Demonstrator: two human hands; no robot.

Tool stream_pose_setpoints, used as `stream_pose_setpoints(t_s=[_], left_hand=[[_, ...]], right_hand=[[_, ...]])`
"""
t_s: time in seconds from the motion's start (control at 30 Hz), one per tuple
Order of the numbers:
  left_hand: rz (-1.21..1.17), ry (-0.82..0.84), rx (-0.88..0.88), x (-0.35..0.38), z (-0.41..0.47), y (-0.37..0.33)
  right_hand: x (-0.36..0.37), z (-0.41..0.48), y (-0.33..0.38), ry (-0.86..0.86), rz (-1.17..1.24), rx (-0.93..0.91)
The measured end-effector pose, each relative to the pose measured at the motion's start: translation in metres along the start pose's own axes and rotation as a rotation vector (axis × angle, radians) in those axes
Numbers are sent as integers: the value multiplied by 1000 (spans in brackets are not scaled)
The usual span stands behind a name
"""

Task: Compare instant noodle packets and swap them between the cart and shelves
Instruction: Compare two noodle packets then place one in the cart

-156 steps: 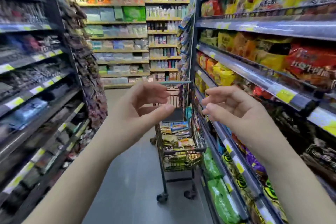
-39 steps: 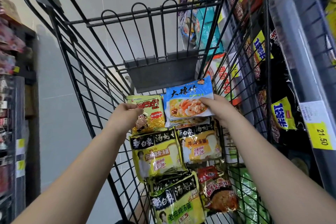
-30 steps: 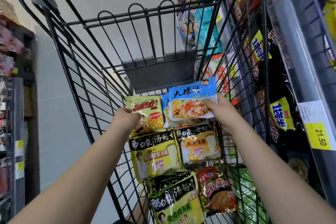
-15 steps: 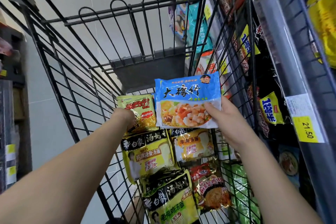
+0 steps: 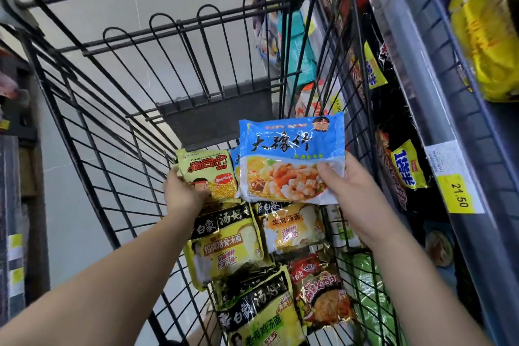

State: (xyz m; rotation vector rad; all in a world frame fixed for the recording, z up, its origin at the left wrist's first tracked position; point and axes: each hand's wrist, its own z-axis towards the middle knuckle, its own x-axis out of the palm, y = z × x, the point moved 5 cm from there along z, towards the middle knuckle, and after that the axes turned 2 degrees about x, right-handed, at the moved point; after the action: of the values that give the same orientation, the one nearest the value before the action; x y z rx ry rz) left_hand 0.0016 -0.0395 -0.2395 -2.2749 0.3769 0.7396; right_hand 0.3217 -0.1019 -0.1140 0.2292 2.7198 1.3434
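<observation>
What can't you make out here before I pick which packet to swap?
All head view.
- Second blue packet: nearly all covered by the blue noodle packet in the right hand.
- Left hand: its fingers under the Crispy commander packet are hidden.
- Price label: 21.50 reads, small print too small.
- Shelf packets beyond the cart: blurred, some behind its wires.
- Nearest yellow-black packet: cut off by bottom edge.

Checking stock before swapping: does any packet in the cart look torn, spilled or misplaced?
Nothing stands out. The blue packet in the right hand and the yellow packet in the left hand look intact; others lie overlapping in the cart.
</observation>
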Motion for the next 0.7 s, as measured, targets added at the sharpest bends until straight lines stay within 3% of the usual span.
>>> stream_pose_setpoints(t_s=[0.47,0.7], left_hand=[[-74,131,-103,-15,-7,-9],[-63,114,-125,-39,-28,-15]], right_hand=[[8,3,0,7,74,13],[11,-3,10,-4,77,15]])
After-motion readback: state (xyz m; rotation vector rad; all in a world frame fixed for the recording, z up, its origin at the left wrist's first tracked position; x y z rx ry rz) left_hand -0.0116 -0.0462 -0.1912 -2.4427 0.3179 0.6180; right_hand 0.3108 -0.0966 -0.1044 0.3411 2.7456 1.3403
